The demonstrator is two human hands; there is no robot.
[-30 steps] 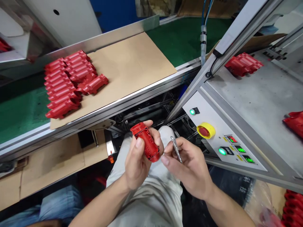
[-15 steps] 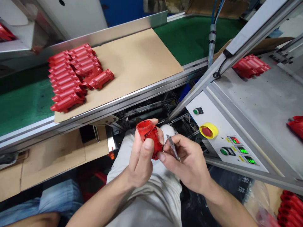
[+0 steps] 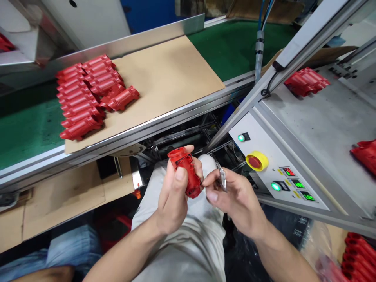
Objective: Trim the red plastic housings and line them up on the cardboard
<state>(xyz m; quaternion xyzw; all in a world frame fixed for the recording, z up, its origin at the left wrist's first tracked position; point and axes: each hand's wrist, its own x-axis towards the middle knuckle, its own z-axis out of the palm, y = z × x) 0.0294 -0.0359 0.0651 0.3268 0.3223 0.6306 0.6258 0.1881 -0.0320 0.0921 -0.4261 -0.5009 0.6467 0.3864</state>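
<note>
My left hand (image 3: pixel 172 197) is closed around a red plastic tubular housing (image 3: pixel 188 176), its open round end up and its ribbed side facing me. Held in my right hand (image 3: pixel 239 203) is a small silver metal tool (image 3: pixel 223 179), which sticks up between the fingers; its exact kind is not clear. The right index fingertip is close to the housing's lower right edge, where a tiny dark bit shows. Both hands are above my lap.
Red housings (image 3: pixel 78 100) lie in rows on a cardboard sheet (image 3: pixel 167 66) over the green conveyor (image 3: pixel 232 45). To the right stands a control panel (image 3: pixel 279 164) with a red stop button (image 3: pixel 256 161). More red housings (image 3: pixel 360 254) are at lower right. Beside me sits another person in jeans (image 3: pixel 73 250).
The housing has turned, showing more of its ribbed side. My right fingertips have drawn slightly away from it, and the metal tool has swung round. The green panel buttons have lit up.
</note>
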